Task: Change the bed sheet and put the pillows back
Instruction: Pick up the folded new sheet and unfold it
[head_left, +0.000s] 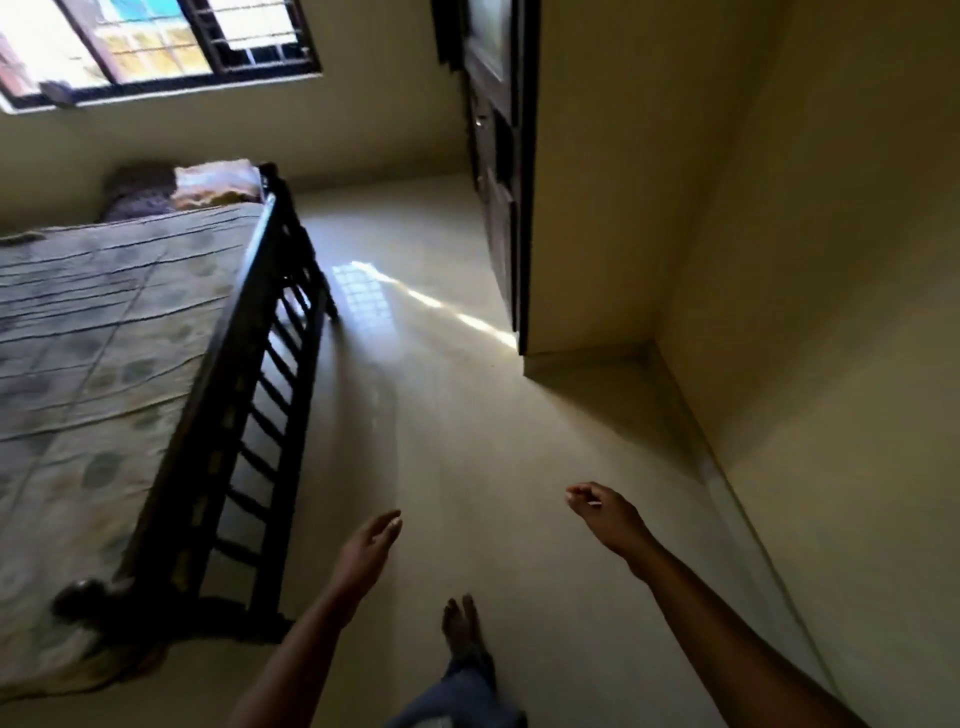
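The bed is cut off at the left edge. Its patterned sheet (104, 332) lies over the mattress, the near corner hanging crumpled. Blurred pillows (218, 182) sit at the bed's far end, below a window (156, 47). A dark slatted bed rail (244, 415) borders the pale, shiny floor (467, 415). Over the floor, the left hand (371, 540) has its fingers straight and the right hand (605, 512) has its fingers loosely curled; both hold nothing.

The bed (244, 364) is cut off by the left edge, the pillows (218, 184) at its far end are too blurred to count, the window (156, 47) is cut by the top edge, and whether the right hand (608, 514) pinches the small white streak (593, 503) cannot be told.
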